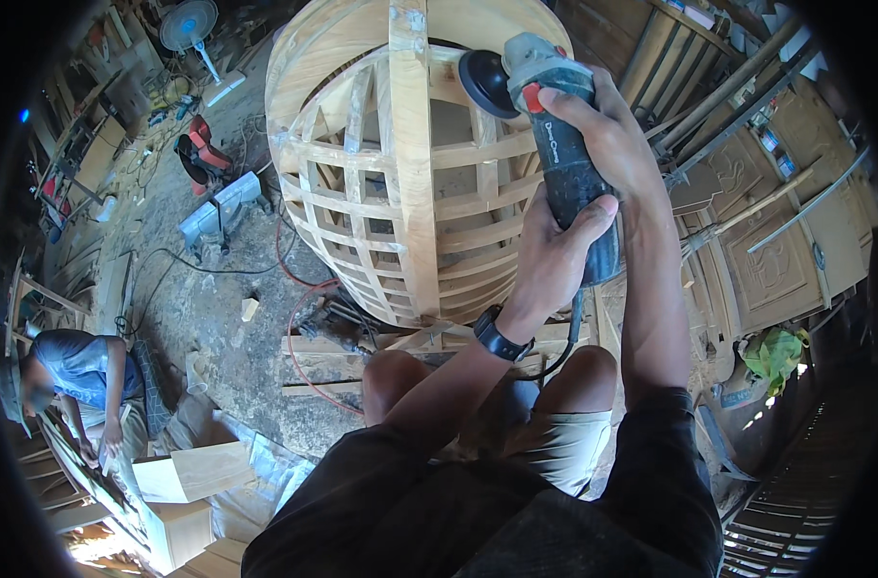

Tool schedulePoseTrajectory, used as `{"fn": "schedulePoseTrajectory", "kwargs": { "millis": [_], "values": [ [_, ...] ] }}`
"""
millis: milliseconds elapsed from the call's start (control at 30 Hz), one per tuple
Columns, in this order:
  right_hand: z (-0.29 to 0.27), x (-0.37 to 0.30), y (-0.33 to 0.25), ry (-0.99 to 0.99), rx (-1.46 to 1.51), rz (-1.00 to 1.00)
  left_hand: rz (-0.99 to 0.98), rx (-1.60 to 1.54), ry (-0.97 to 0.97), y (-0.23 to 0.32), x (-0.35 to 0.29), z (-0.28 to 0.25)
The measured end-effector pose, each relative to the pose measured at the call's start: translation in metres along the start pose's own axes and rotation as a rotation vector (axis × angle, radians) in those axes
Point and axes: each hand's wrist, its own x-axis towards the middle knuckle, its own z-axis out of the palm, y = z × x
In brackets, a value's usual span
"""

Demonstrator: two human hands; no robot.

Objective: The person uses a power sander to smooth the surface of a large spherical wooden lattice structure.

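Both my hands hold an angle grinder [566,171] with a dark body, a grey head and a red switch. My right hand [617,140] is wrapped round its upper body, the thumb beside the red switch. Lower down, my left hand [562,241], with a black watch at the wrist, grips the rear of the body. A black round disc [485,83] on the grinder is at the rim of a rounded wooden lattice frame [415,183]; whether it touches the wood I cannot tell. The frame has curved slats and one wide upright board.
A seated person [87,380] works with wood at lower left, near pale boxes [193,472]. Cords and a red hose [292,337] cross the floor. A red-and-black power tool [203,149] and a fan [188,27] stand left; carved panels [771,265] lean right.
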Motion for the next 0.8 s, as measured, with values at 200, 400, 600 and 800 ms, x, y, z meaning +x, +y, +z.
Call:
{"fn": "schedulePoseTrajectory", "kwargs": {
  "millis": [200, 400, 600, 800],
  "values": [
    [-0.006, 0.005, -0.009, -0.013, 0.004, 0.21, -0.043, -0.131, -0.046, 0.005, 0.003, 0.005],
    [-0.004, 0.005, -0.013, -0.024, 0.003, 0.145, -0.022, -0.135, -0.06, 0.009, 0.003, 0.007],
    [-0.01, 0.016, -0.01, -0.053, -0.077, 0.221, -0.045, -0.065, -0.033, 0.011, 0.006, 0.006],
    [-0.013, 0.013, -0.018, -0.065, -0.019, 0.207, 0.01, -0.053, -0.055, 0.01, 0.005, 0.01]
  ]
}}
